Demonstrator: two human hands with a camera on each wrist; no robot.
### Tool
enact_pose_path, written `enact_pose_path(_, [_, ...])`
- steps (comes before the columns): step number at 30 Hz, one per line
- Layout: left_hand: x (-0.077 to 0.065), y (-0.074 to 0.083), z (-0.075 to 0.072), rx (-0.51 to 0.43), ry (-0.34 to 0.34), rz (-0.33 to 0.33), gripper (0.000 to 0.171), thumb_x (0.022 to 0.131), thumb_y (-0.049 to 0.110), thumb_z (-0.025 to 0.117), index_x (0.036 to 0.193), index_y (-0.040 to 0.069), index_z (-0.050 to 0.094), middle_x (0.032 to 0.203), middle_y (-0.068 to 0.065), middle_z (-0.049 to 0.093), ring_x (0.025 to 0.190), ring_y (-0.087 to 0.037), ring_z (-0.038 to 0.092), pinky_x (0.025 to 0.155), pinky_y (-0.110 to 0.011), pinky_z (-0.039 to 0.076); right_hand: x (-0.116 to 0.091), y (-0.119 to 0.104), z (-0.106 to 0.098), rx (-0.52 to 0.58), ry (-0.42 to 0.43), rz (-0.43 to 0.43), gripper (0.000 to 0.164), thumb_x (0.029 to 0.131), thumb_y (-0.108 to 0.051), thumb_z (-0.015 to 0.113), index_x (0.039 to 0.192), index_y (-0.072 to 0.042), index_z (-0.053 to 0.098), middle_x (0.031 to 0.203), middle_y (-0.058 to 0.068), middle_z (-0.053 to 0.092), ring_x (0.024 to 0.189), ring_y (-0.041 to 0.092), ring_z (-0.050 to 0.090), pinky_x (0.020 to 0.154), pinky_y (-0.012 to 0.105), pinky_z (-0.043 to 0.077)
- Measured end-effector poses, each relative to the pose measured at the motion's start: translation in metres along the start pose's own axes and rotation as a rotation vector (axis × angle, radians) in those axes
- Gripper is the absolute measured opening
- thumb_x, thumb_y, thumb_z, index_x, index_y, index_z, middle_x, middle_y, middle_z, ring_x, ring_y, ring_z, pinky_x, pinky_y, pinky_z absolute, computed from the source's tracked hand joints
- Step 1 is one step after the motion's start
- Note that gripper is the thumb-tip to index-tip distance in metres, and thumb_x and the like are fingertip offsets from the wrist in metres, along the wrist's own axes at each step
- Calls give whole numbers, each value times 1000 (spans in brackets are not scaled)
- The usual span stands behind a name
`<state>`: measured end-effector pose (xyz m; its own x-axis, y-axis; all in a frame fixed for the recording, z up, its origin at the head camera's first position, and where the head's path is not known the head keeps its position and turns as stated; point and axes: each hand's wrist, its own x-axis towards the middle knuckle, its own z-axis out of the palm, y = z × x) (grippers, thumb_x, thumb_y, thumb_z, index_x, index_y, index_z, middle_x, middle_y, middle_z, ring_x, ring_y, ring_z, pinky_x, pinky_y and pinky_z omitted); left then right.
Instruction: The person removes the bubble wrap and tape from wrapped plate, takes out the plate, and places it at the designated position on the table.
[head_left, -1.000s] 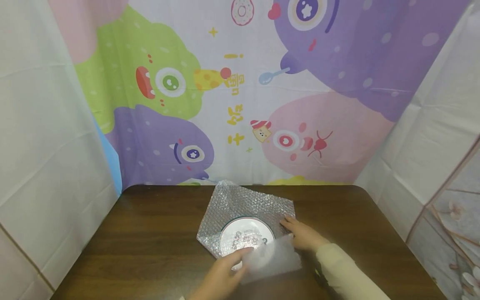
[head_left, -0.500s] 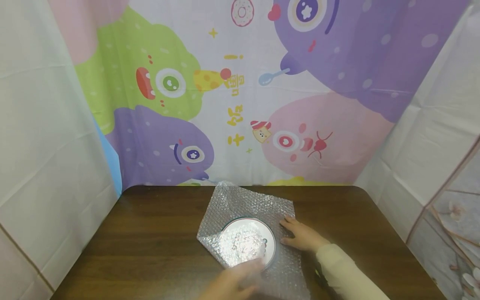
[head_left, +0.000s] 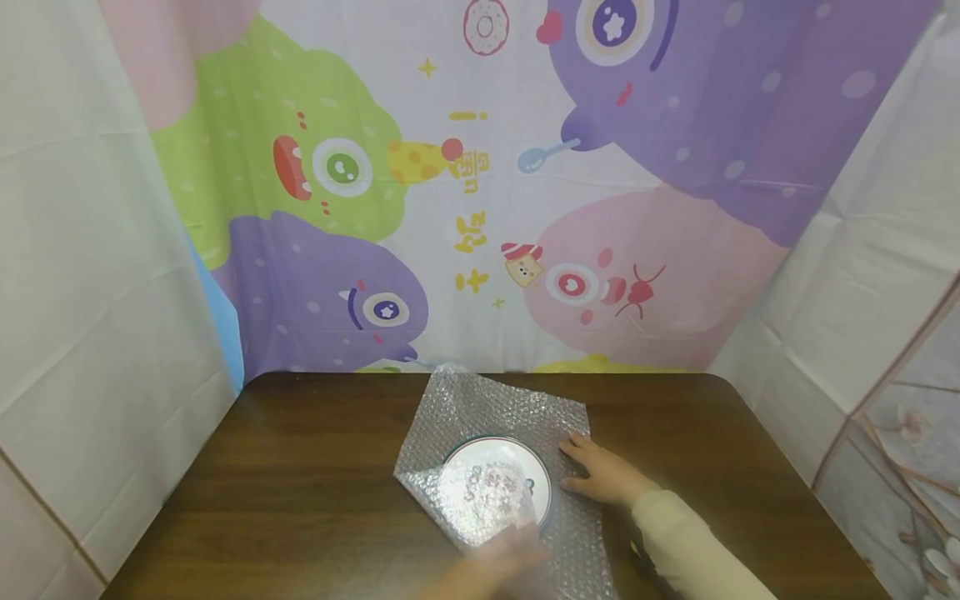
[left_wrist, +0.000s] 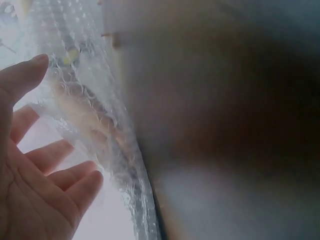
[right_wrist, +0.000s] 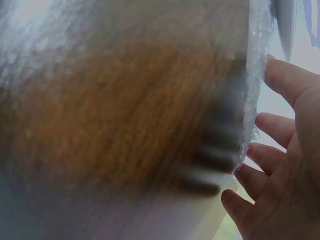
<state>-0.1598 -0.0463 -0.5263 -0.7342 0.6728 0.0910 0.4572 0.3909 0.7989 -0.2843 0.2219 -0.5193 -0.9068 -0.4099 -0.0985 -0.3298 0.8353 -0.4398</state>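
Note:
A round white plate (head_left: 528, 463) with a dark rim and small printed figures lies on a sheet of bubble wrap (head_left: 517, 408). One flap of the wrap covers the plate's left part. My left hand (head_left: 498, 558), blurred, is over the plate's near edge; in the left wrist view that hand (left_wrist: 45, 175) has loosely bent, separated fingers beside the bubble wrap (left_wrist: 117, 170). My right hand (head_left: 607, 473) rests with spread fingers on the wrap, right of the plate. The right wrist view has this hand (right_wrist: 285, 150) with its fingertips at the wrap's edge (right_wrist: 257, 75).
A dark brown wooden table (head_left: 300, 467) carries everything. Behind it hangs a cartoon-print cloth (head_left: 480, 333), with pale sheets (head_left: 97, 292) at the sides. Beside the right sleeve (head_left: 686, 533) a dark item with a yellow-green spot (head_left: 637, 552) is mostly hidden.
A lifted flap of wrap over the plate's lower right has come down and now lies spread towards the near side. My left hand has shifted right and nearer; my right hand has barely moved.

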Motion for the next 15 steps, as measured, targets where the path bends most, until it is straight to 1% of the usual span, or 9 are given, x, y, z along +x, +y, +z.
enact_pose_path(1, [-1, 1, 0, 58, -5, 18, 54, 92, 45, 61, 142, 25, 52, 155, -11, 41, 138, -46, 40, 103, -64, 43, 0, 0, 0, 0, 0, 1, 69, 89, -38, 68, 145, -6, 45, 158, 22, 28, 144, 47, 30, 115, 63, 27])
enact_pose_path(2, [-2, 1, 0, 184, -2, 85, 56, 91, 45, 62, 142, 25, 51, 154, -13, 41, 135, -47, 43, 98, -60, 49, 0, 0, 0, -1, 1, 2, 68, 89, -38, 68, 145, -6, 46, 158, 22, 29, 143, 47, 30, 115, 64, 27])
enact_pose_path(3, [-3, 1, -1, 306, 17, 158, 58, 90, 45, 64, 142, 23, 50, 154, -16, 41, 133, -50, 44, 94, -58, 52, 0, 0, 1, -1, 2, 2, 68, 89, -39, 68, 145, -6, 46, 158, 22, 29, 143, 47, 30, 115, 64, 28])
enact_pose_path(4, [-4, 1, -1, 397, 38, 202, 62, 89, 45, 65, 144, 23, 48, 153, -17, 42, 130, -50, 47, 90, -54, 56, 0, 0, 1, -2, 2, 2, 68, 89, -39, 68, 145, -6, 46, 158, 22, 29, 143, 47, 30, 114, 64, 28])
enact_pose_path(5, [-5, 2, -1, 424, 49, 210, 62, 89, 46, 65, 144, 24, 48, 152, -16, 42, 129, -50, 48, 88, -53, 57, 0, 0, 1, -2, 3, 1, 68, 89, -39, 68, 145, -6, 46, 158, 22, 29, 143, 47, 30, 115, 64, 27])
enact_pose_path(8, [-5, 9, -4, 435, 66, 205, 62, 88, 48, 65, 143, 23, 49, 151, -17, 43, 129, -50, 48, 91, -55, 55, 0, 1, 1, 0, 4, -4, 68, 90, -39, 68, 145, -6, 46, 158, 22, 28, 143, 47, 30, 114, 64, 28])
enact_pose_path(10, [-5, 14, -6, 435, 98, 202, 62, 89, 50, 62, 144, 22, 49, 150, -18, 44, 130, -46, 49, 95, -55, 53, 0, 1, 1, 1, 3, -9, 68, 90, -39, 67, 145, -6, 45, 159, 22, 28, 143, 47, 29, 114, 64, 27])
enact_pose_path(13, [-5, 22, -13, 406, 152, 166, 61, 92, 54, 57, 144, 22, 49, 149, -16, 46, 131, -38, 51, 98, -52, 52, 0, 1, 1, 4, 6, -14, 69, 90, -39, 68, 145, -5, 45, 159, 22, 28, 143, 47, 29, 114, 64, 27])
enact_pose_path(15, [-4, 28, -17, 370, 193, 127, 60, 95, 55, 53, 144, 21, 49, 149, -12, 48, 132, -32, 52, 101, -50, 50, 0, 1, 1, 5, 8, -16, 69, 89, -39, 68, 145, -6, 45, 159, 22, 28, 143, 47, 30, 114, 65, 28])
